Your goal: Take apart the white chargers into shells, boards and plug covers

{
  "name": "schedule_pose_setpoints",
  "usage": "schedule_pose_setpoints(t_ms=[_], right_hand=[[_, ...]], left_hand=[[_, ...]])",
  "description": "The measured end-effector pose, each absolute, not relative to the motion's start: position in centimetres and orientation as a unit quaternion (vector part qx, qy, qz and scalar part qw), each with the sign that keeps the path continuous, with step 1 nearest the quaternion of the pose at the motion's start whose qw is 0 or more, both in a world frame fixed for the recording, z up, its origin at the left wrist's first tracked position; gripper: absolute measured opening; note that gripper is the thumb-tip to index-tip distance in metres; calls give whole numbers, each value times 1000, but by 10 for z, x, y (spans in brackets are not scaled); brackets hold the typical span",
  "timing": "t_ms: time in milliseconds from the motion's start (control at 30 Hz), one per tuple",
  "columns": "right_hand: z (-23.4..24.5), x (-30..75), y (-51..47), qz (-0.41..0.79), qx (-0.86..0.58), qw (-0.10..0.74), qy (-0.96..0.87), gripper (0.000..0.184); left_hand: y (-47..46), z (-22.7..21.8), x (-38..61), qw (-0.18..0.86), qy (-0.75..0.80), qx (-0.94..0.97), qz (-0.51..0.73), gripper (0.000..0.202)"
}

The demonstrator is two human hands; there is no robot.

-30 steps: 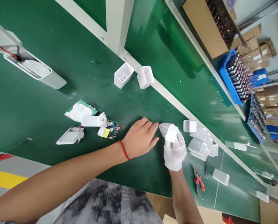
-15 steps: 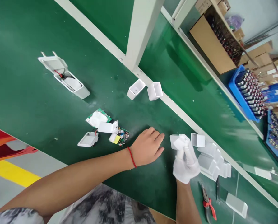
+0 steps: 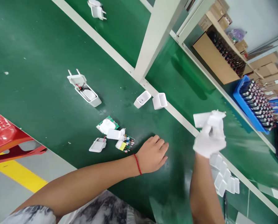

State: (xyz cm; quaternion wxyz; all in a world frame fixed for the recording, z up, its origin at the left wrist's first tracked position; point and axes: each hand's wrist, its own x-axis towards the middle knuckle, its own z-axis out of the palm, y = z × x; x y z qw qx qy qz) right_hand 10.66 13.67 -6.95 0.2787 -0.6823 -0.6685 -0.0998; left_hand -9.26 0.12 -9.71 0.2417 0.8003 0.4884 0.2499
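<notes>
My left hand (image 3: 151,154), bare with a red string at the wrist, lies palm down on the green tabletop, fingers loosely stretched and nothing under them that I can see. Left of it sit a circuit board with yellow and blue parts (image 3: 126,143), a green board (image 3: 115,120) with a white pad, a white plastic piece (image 3: 114,134) and a white cover with a red wire (image 3: 98,145). In a white glove, my right hand (image 3: 210,140) is raised above the table rail, closed on white plastic charger parts (image 3: 201,119); the fingers partly hide them.
Two white box-shaped housings (image 3: 142,99) stand by the rail. An opened white plug charger (image 3: 89,95) lies at left, another white plug piece (image 3: 98,12) beyond the rail. Several white housings (image 3: 226,179) are heaped at right. A post (image 3: 156,40) rises mid-table; a blue tray (image 3: 248,105) stands behind.
My right hand has lifted away from beside the housing heap, moving up and to the right with the white parts. My left hand stays resting. The view has shifted, and the pliers are out of sight.
</notes>
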Motion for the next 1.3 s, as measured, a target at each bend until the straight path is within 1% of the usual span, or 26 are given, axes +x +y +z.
schedule_pose_setpoints(t_ms=[100, 233, 333, 433, 500, 533, 600, 633, 700, 767, 833, 867, 1000, 1033, 1100, 1133, 1167, 1233, 1267, 1300], right_hand=[[-73, 99, 202, -95, -708, 315, -625, 42], [-93, 97, 242, -72, -702, 313, -635, 40], [-99, 99, 237, -79, -691, 317, -644, 42], [-88, 90, 216, -128, -670, 345, -645, 51], [-77, 73, 199, -157, -630, 373, -663, 50], [-72, 62, 191, -147, -604, 374, -689, 48], [-65, 37, 174, -79, -540, 341, -765, 46], [-63, 23, 167, -24, -509, 310, -803, 50], [-64, -2, 155, 69, -461, 243, -851, 66], [-67, -22, 149, 107, -458, 197, -860, 81], [-71, -36, 148, 98, -491, 163, -850, 87], [-73, -40, 150, 84, -514, 150, -840, 85], [-75, -41, 152, 46, -585, 117, -801, 65], [-73, -38, 149, 42, -593, 117, -795, 63], [-67, -32, 137, 46, -607, 127, -783, 67], [-63, -30, 129, 62, -610, 136, -778, 70], [-57, -27, 119, 86, -611, 151, -772, 73], [-43, -24, 97, 130, -604, 197, -761, 76], [-35, -23, 87, 143, -596, 219, -759, 77], [-28, -22, 77, 154, -587, 233, -760, 76]], left_hand=[[3, -97, -95, 234, 482, 809, 243, 37], [4, -95, -98, 207, 472, 822, 241, 30], [2, -94, -98, 193, 471, 827, 239, 27], [-2, -95, -96, 169, 466, 836, 236, 27], [-3, -96, -95, 153, 462, 842, 234, 27], [-3, -97, -95, 148, 462, 842, 234, 26], [-2, -99, -95, 145, 463, 843, 232, 26], [-1, -100, -96, 146, 462, 844, 229, 26], [0, -99, -96, 150, 456, 849, 221, 25], [-2, -95, -95, 150, 447, 856, 214, 23], [-7, -87, -96, 145, 438, 863, 205, 18], [-11, -81, -97, 144, 431, 868, 198, 16], [-24, -50, -120, 153, 418, 880, 166, 20], [-23, -42, -129, 153, 433, 872, 167, 20], [-16, -27, -145, 144, 491, 838, 188, 17], [-9, -22, -152, 137, 522, 816, 206, 19], [-1, -18, -157, 129, 548, 795, 225, 29], [16, -14, -164, 117, 582, 765, 249, 57], [24, -13, -166, 120, 588, 759, 252, 66], [30, -14, -168, 132, 588, 757, 252, 69]])
